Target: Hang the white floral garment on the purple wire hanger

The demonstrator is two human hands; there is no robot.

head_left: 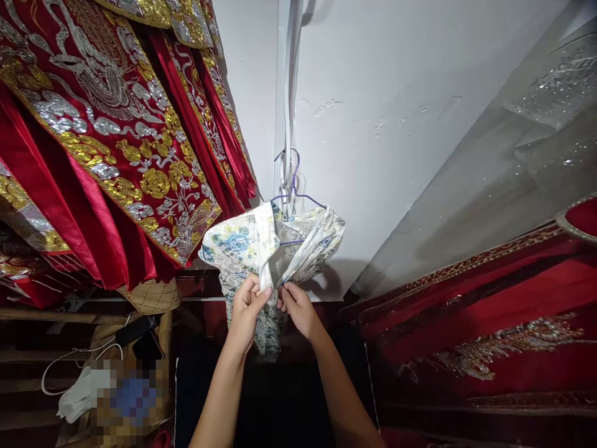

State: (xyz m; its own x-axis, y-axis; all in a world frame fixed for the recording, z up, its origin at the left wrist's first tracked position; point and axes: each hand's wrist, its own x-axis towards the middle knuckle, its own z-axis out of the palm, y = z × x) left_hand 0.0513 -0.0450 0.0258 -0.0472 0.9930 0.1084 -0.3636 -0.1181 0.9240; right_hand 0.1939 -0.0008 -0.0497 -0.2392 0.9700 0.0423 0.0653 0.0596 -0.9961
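Hands grip fabric: left hand (248, 306) and right hand (295, 306) both pinch the floral garment (261, 249) at its lower folds. Garment hangs bunched on the purple hanger (295, 186) against the white wall (396, 124); straightening appears unfinished. Red embroidered robes (107, 137) hang beside it.

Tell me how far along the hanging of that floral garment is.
Done: the purple wire hanger already hangs by the white wall. In hand: the left hand and right hand both pinch the pale blue-floral brocade garment. Left: the cloth is bunched over the hanger, not draped straight.
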